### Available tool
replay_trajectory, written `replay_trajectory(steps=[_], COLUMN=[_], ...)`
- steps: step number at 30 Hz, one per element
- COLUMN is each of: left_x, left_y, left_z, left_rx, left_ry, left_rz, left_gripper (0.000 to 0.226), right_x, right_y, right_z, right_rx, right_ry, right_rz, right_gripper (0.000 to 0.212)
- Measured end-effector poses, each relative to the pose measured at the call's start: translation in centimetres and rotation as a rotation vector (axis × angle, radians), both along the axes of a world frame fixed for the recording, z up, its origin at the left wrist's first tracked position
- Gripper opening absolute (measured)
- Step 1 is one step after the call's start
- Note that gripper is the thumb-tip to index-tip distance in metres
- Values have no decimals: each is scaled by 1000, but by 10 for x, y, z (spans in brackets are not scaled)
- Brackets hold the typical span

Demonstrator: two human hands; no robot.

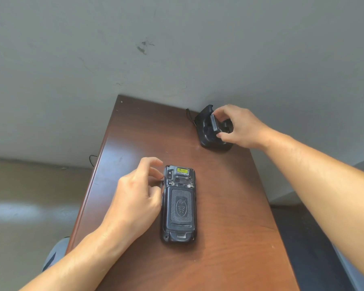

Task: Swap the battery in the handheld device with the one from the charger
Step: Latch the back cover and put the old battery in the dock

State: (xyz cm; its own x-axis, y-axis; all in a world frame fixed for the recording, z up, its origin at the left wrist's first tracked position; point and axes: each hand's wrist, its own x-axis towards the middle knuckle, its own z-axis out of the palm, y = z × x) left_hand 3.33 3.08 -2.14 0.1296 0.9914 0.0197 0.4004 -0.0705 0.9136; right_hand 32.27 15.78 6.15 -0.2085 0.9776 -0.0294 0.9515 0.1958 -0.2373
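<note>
The right hand (237,128) pinches the small, rigid, likely light battery (215,123) by its ends in the far charger (210,133); the left hand (139,196), fingers curled, rests against the handheld device (179,204).

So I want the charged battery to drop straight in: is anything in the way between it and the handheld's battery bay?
Yes. The handheld device lies face down with its textured back cover closed over the bay. The tabletop between charger and device is bare; the right hand grips the battery.
</note>
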Motion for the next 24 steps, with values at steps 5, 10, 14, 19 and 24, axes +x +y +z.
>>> replay_trajectory(steps=[5, 10, 14, 19, 24], left_x=[1, 2, 3, 4, 4], left_y=[-1, 0, 0, 2, 1], left_z=[1, 1, -1, -3, -4], left_rx=[12, 33, 54, 64, 74], left_ry=[29, 49, 58, 54, 37], left_rz=[5, 9, 3, 7, 15], left_gripper=[52, 52, 50, 47, 46], right_x=[2, -5, -11, -15, -13], right_y=[1, 4, 9, 9, 2], right_z=[1, 0, 4, 4, 9], right_rx=[-22, -29, -44, -19, -75], right_ry=[-79, -209, -405, -513, -398], right_rz=[-13, 21, 60, 68, 12], right_gripper=[49, 46, 51, 48, 43])
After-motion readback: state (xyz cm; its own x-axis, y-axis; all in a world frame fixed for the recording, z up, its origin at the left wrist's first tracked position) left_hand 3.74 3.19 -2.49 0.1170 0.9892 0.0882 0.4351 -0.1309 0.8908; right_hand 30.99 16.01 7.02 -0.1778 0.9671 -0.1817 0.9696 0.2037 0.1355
